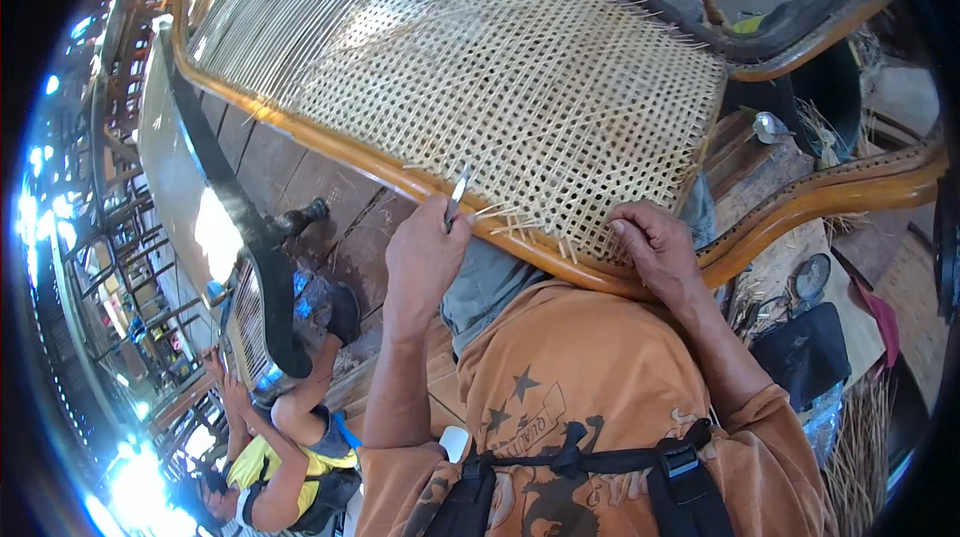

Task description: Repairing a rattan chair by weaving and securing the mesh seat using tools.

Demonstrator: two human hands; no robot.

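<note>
1. The cane (500, 87) is spanning the frame (350, 152)
2. Left hand (428, 252) is gripping a tool (457, 195), fingers closed, at the frame's near edge
3. Right hand (655, 247) is touching the cane's near right corner, fingers curled; cannot tell if they are pinching strands

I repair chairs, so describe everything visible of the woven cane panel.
The cane panel looks like pale strips woven into an open lattice, stretched in a glossy brown wooden frame. Toward the upper left, parallel strands show instead. Loose ends stick out along the near and far edges. It lies fairly flat across the view's upper middle. The right hand touches its near right corner.
</note>
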